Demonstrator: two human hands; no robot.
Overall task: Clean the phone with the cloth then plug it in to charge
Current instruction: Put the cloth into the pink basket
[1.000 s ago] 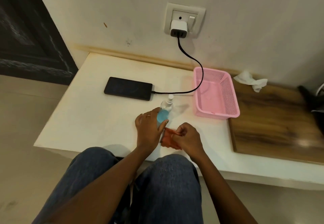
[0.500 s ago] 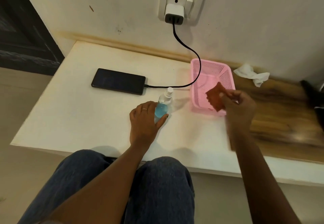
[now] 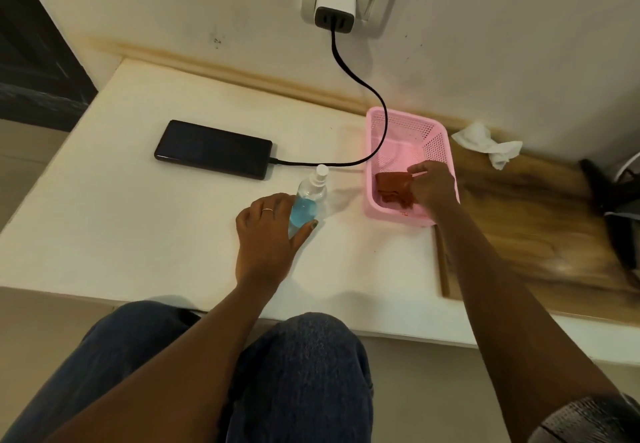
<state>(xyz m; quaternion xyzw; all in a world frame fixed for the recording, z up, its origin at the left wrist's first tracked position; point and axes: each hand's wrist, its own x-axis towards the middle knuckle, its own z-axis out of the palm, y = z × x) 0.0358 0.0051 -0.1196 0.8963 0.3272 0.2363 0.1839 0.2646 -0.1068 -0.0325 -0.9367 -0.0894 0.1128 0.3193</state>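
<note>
The black phone point(image 3: 213, 154) lies flat on the white table point(image 3: 138, 234), its right end joined to a black cable point(image 3: 360, 85) that runs up to a white charger point(image 3: 335, 9) in the wall socket. My right hand point(image 3: 433, 184) pinches the folded red-brown cloth point(image 3: 393, 186) low inside the pink basket point(image 3: 446, 151). My left hand point(image 3: 268, 234) holds a small spray bottle point(image 3: 308, 200) of blue liquid that stands upright on the table in front of the phone.
A crumpled white tissue point(image 3: 488, 144) lies by the wall behind the basket. A wooden board point(image 3: 540, 234) covers the table's right part, with dark objects point(image 3: 616, 193) at its far right edge. My knees sit under the table's front edge.
My right hand carried the cloth from in front of the bottle to the right and down into the pink basket. My left hand stayed on the spray bottle.
</note>
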